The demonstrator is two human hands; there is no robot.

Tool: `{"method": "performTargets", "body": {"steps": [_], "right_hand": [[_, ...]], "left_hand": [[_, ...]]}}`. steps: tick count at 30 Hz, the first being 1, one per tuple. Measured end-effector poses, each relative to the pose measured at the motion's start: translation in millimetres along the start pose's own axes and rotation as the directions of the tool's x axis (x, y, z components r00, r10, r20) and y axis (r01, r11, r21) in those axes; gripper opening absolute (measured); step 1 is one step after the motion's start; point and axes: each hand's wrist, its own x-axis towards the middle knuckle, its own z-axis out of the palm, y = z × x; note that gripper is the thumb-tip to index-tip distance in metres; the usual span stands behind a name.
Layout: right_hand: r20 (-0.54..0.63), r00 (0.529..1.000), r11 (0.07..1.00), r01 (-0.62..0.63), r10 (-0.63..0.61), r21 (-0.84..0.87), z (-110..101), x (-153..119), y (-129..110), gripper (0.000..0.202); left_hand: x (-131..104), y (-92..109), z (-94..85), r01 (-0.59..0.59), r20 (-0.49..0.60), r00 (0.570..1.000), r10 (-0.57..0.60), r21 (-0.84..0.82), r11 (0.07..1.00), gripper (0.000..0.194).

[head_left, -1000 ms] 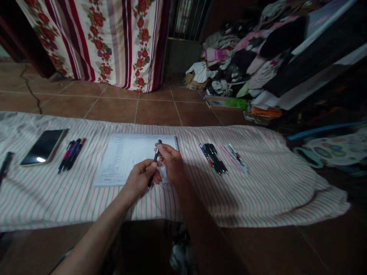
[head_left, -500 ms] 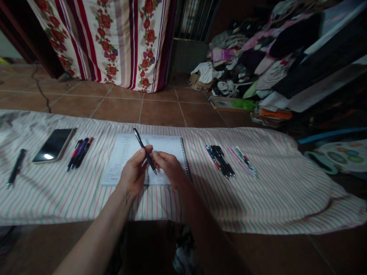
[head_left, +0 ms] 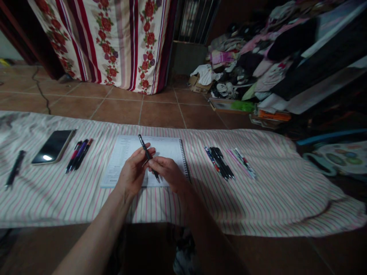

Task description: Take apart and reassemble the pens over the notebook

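Between my hands, a black pen [head_left: 143, 144] slants over the notebook, its tip pointing down toward me. My left hand [head_left: 134, 168] is closed on the pen's upper part. With its fingertips, my right hand [head_left: 168, 170] pinches the pen lower down, near the tip. Under both hands lies an open spiral notebook [head_left: 114, 164] with pale printed pages, its coil on the right side. My forearms and hands cover part of its lower edge.
Left of the notebook lie several pens [head_left: 78, 156], a smartphone [head_left: 54, 147] and a single dark pen [head_left: 15, 168]. On the right are a group of black pens [head_left: 220, 163] and some light-coloured pens [head_left: 242, 163]. A striped cloth [head_left: 272, 191] covers the low surface.
The pen has shifted slightly down and right in my hands. My right fingers have moved from beside the pen to grip its lower part.
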Motion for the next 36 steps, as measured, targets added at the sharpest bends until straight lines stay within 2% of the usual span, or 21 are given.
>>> {"method": "performTargets", "body": {"steps": [4, 7, 11, 17, 22, 29, 36], "right_hand": [[0.016, 0.999, 0.997, -0.026, 0.027, -0.079, 0.7, -1.6, -0.9, 0.031], [0.047, 0.999, 0.998, -0.025, 0.028, -0.058, 3.1, -1.6, -0.9, 0.028], [0.098, 0.995, 1.0, -0.005, 0.003, 0.015, 8.8, -1.8, -4.0, 0.029], [0.04, 0.997, 0.997, 0.069, -0.067, -0.034, 17.1, 1.0, -2.5, 0.032], [0.008, 0.995, 0.985, 0.098, -0.098, -0.139, 20.5, 1.4, 3.3, 0.03], [-0.066, 0.998, 0.965, -0.008, -0.01, -0.263, 27.8, 2.2, 2.0, 0.029], [-0.07, 0.997, 0.924, -0.001, -0.027, -0.381, 29.5, 5.8, 6.7, 0.036]], "left_hand": [[3.9, 6.1, -2.7, -0.063, -0.03, 0.998, 0.062, -0.031, 0.998, 0.026], [5.5, 7.7, -3.8, -0.09, -0.062, 0.994, 0.089, -0.02, 0.996, 0.024], [3.9, 7.7, -2.1, -0.037, -0.054, 0.998, 0.035, -0.032, 0.999, 0.015], [0.0, 9.1, 2.7, 0.019, -0.035, 0.999, -0.022, -0.063, 0.998, 0.014], [-0.2, 10.2, 1.5, -0.041, -0.076, 0.996, 0.044, 0.037, 0.998, 0.016], [1.3, 4.4, -1.8, -0.202, -0.117, 0.965, 0.233, 0.229, 0.952, 0.034], [7.4, 1.3, -3.1, -0.197, -0.207, 0.943, 0.26, 0.282, 0.939, 0.031]]}}
